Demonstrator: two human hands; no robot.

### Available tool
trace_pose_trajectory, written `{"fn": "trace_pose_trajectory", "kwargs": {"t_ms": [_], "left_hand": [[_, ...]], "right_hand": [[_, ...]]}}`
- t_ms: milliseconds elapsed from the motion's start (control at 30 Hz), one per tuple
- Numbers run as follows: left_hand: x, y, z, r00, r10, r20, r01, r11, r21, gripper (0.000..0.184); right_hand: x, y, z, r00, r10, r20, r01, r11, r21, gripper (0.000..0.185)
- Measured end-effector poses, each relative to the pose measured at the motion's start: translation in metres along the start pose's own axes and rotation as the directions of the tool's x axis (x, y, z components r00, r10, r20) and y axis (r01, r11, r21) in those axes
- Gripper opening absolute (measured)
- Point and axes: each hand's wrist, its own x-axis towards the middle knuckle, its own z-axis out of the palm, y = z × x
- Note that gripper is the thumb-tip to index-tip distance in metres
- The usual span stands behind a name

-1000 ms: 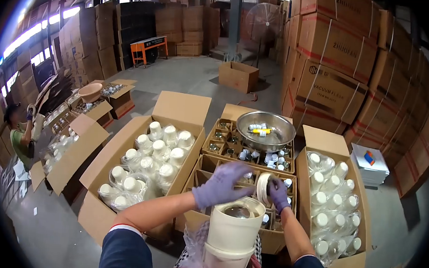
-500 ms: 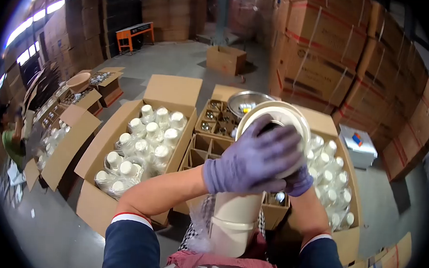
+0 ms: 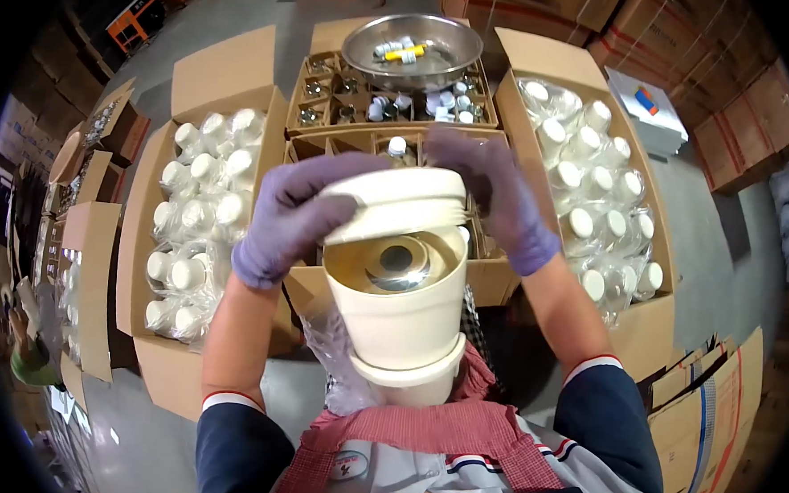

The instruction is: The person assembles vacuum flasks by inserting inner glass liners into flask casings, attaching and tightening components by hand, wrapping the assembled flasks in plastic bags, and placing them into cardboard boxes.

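Note:
A cream plastic flask body (image 3: pixel 399 323) stands upright against my apron, its top open. Inside it a shiny silvery glass liner (image 3: pixel 424 275) with a dark round centre shows. My left hand (image 3: pixel 312 206) grips a cream threaded collar (image 3: pixel 401 202) by its left side, thumb in front. The collar is tilted over the mouth of the body, higher than the rim at the front. To the right of the collar, my right hand (image 3: pixel 500 190) is raised with fingers apart and somewhat blurred. Both hands wear purple gloves. Clear plastic wrap (image 3: pixel 327 341) hangs at the body's left.
Cartons of wrapped white-capped flasks stand left (image 3: pixel 132 233) and right (image 3: pixel 668 216). Between them are divided cartons (image 3: pixel 329 140) with glass liners and small parts. A steel bowl (image 3: pixel 356 52) rests on top. Flattened cardboard (image 3: pixel 710 433) leans at lower right.
My hands have come apart; the right has moved off the collar, which is now tilted in my left hand. The flask body has come more upright, and my view has tipped downward.

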Motion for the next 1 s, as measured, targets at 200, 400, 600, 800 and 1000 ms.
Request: {"fn": "trace_pose_trajectory", "kwargs": {"t_ms": [200,400,600,800,1000], "left_hand": [[0.008,-0.002,0.007,0.950,0.254,0.181,-0.299,0.907,0.295,0.047],[0.003,0.004,0.017,0.922,0.260,0.289,-0.367,0.827,0.427,0.040],[-0.003,0.018,0.028,0.908,0.307,0.285,-0.412,0.779,0.473,0.038],[-0.016,0.003,0.005,0.840,0.344,0.421,-0.527,0.702,0.479,0.042],[-0.029,0.002,-0.006,0.936,0.326,0.132,-0.326,0.666,0.670,0.071]], "right_hand": [[0.003,0.027,0.028,0.964,0.195,0.180,-0.254,0.876,0.410,0.072],[0.010,0.060,0.029,0.978,-0.015,0.206,-0.047,0.954,0.295,0.071],[0.020,0.056,0.040,0.967,0.118,0.226,-0.232,0.773,0.591,0.069],[-0.006,0.014,0.044,0.996,0.082,0.041,-0.089,0.972,0.219,0.083],[0.023,0.029,0.005,0.990,-0.084,-0.114,0.115,0.946,0.303,0.090]]}}
